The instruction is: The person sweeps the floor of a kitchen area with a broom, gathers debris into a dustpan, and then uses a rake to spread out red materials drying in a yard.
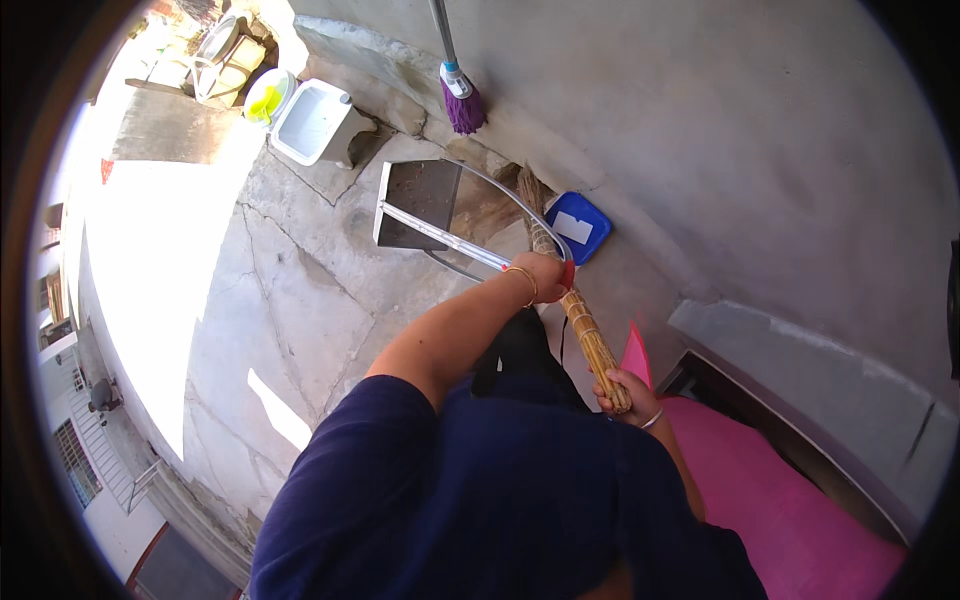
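Note:
A straw broom [590,335] with a bound, yellowish handle slants across the middle. Near its handle end, my right hand [632,398] is closed around it. My left hand [545,275] is closed at the end of the dustpan's long handle, by a red part; its fingers are partly hidden, and the broom passes right beside it, so whether it touches the broom too I cannot tell. The dustpan [420,200] has a dark, wide pan with a pale metal edge and a curved metal bar, and small bits show in it. The broom's bristles [530,185] point toward the wall.
A blue container [578,230] stands beside the bristles. Against the wall leans a purple mop [463,105]. A white basin [312,122] stands at the far left, next to a round basin [270,97] with a yellow-green item. Pink cloth [770,500] lies at the right. The concrete floor [290,270] is cracked.

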